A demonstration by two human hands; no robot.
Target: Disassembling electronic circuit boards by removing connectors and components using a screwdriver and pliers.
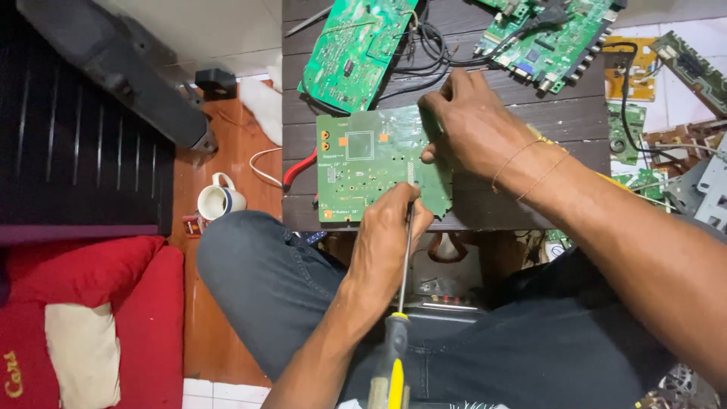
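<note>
Your left hand grips the screwdriver, tip on the green PCB; right hand pins it flat. Prob. mid-job; screws unclear.

Two hands at work: left hand, right hand. One screwdriver with a black and yellow handle. Three green circuit boards on the dark table (more boards scattered on the floor at right, too cluttered to count). One white mug. One red-handled pair of pliers.
</note>
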